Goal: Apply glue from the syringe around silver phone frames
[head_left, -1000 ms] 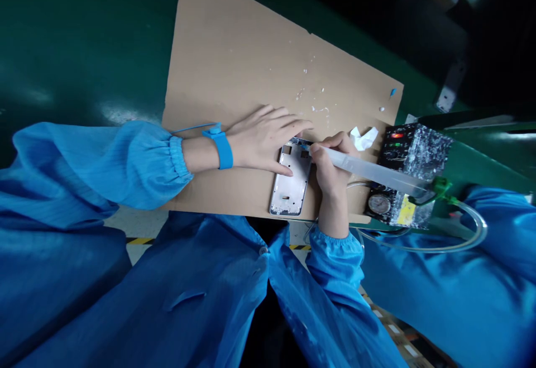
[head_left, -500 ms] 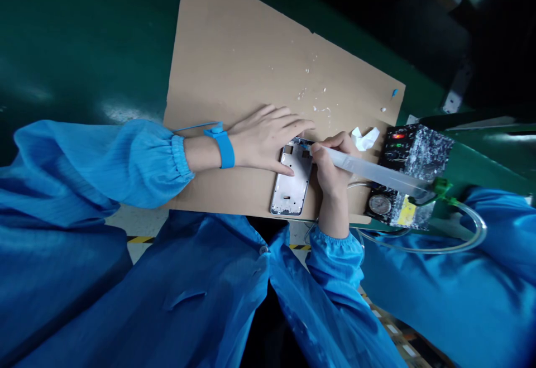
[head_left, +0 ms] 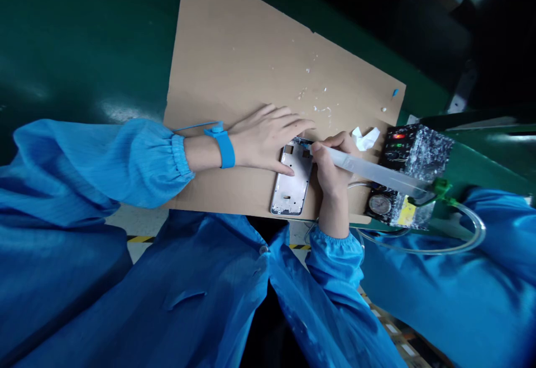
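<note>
A silver phone frame (head_left: 292, 184) with small cutouts lies flat on the cardboard sheet (head_left: 234, 66). My left hand (head_left: 268, 136) rests over its upper left side, fingers stretched out and thumb lying on the frame's face. Pinched in my right hand (head_left: 333, 164) is a translucent glue syringe (head_left: 372, 172), slanting down to the left. Its blue tip meets the frame's upper right end, or hovers just above it; I cannot tell which. A green cap (head_left: 441, 189) closes the syringe's rear end, with a clear hose (head_left: 477, 234) running from it.
Right of my hand stands a stained black dispenser box (head_left: 414, 156) with a red display and a round gauge (head_left: 380, 204). Crumpled white paper (head_left: 365, 139) lies beside it. White crumbs (head_left: 322, 109) dot the cardboard. Another person's blue sleeve (head_left: 498, 217) is at the right.
</note>
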`<action>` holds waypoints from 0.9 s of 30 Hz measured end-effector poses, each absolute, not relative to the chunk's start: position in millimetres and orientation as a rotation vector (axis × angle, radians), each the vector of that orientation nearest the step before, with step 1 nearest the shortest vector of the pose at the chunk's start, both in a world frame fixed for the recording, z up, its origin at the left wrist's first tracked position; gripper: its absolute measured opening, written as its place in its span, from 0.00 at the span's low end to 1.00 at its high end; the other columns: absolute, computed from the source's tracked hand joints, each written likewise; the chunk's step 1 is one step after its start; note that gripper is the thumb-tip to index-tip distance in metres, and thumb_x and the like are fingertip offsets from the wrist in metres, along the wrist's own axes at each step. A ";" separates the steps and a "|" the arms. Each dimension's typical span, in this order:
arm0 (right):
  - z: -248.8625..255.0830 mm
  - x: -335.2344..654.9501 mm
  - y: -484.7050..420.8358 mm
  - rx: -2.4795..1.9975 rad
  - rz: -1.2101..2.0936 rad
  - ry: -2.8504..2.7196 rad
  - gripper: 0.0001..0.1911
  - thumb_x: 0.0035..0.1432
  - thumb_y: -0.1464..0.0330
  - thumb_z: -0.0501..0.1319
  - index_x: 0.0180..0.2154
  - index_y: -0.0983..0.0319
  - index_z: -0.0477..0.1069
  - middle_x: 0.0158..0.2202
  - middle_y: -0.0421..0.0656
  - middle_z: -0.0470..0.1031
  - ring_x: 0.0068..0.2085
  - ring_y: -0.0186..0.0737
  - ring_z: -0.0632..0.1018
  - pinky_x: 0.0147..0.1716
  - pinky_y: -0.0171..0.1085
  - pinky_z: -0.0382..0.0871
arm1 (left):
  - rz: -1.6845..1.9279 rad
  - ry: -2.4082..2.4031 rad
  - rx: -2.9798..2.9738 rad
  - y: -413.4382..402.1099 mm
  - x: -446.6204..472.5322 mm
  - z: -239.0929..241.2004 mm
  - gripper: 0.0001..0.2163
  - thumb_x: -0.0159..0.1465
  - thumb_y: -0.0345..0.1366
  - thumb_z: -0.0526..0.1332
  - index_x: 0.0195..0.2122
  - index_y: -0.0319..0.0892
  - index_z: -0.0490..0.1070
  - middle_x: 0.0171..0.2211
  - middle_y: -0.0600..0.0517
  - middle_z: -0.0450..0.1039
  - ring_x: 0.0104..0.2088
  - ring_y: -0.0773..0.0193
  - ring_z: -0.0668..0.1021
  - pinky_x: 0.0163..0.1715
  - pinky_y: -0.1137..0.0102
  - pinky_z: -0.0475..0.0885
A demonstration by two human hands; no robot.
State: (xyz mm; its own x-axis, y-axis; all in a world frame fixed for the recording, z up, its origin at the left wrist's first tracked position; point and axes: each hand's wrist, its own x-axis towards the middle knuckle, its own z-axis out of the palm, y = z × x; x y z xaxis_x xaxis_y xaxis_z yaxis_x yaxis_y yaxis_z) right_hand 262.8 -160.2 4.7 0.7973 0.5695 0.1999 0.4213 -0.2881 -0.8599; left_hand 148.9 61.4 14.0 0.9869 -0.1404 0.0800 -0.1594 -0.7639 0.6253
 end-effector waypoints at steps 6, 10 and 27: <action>2.2 263.2 -161.6 -1.894 0.161 -0.766 0.30 0.69 0.39 0.75 0.33 0.53 0.71 0.26 0.36 0.75 0.25 0.40 0.72 0.25 0.42 0.64 | 0.038 -0.208 2.465 61.1 149.0 14.5 0.44 0.67 0.59 0.75 0.79 0.45 0.67 0.72 0.39 0.77 0.71 0.38 0.75 0.71 0.51 0.64; 3.2 262.7 -161.0 -1.899 0.151 -0.775 0.30 0.70 0.39 0.75 0.33 0.53 0.70 0.26 0.36 0.75 0.25 0.39 0.71 0.25 0.42 0.63 | 0.046 -0.205 2.472 60.9 149.0 14.9 0.44 0.67 0.59 0.76 0.78 0.45 0.67 0.71 0.39 0.78 0.71 0.38 0.76 0.70 0.51 0.65; 4.8 263.3 -161.6 -1.892 0.154 -0.753 0.29 0.69 0.41 0.76 0.33 0.55 0.72 0.26 0.36 0.75 0.26 0.37 0.73 0.26 0.40 0.64 | 0.039 -0.207 2.481 60.7 149.3 16.9 0.44 0.66 0.58 0.78 0.77 0.44 0.68 0.71 0.38 0.78 0.69 0.40 0.76 0.69 0.54 0.65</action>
